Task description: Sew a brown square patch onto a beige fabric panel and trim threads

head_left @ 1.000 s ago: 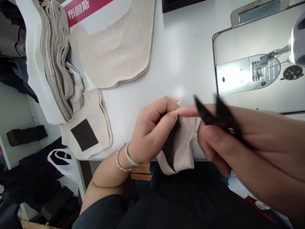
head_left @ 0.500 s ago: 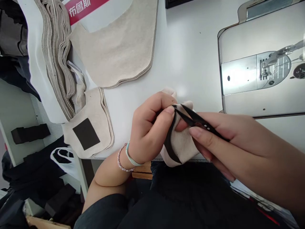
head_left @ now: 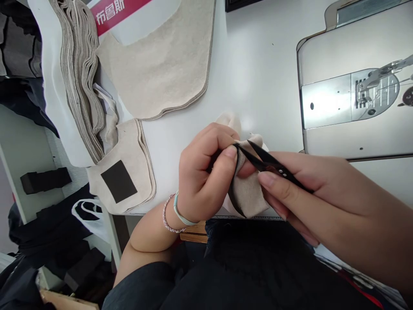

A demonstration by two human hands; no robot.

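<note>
My left hand (head_left: 206,172) pinches a beige fabric piece (head_left: 250,196) between thumb and forefinger, close to the table's front edge. A dark strip (head_left: 235,196) runs along that fabric and curves down from my left fingertips. In my right hand (head_left: 300,189) are black thread snips (head_left: 267,163) with their blades parted. One blade's tip touches or nearly touches the dark edge at my left thumb; the other stands free above the cloth. Part of the fabric is hidden behind both hands.
A sewing machine bed (head_left: 338,142) with its needle plate lies at the right. Large cut beige panels (head_left: 161,64) and a folded fabric stack (head_left: 77,77) lie at the left. A dark square (head_left: 119,181) rests on smaller beige pieces (head_left: 145,172) near the front edge.
The whole view has shifted slightly to the right. The fabric's lower part has turned a little, showing less of the dark strip. Both hands keep nearly the same hold.
</note>
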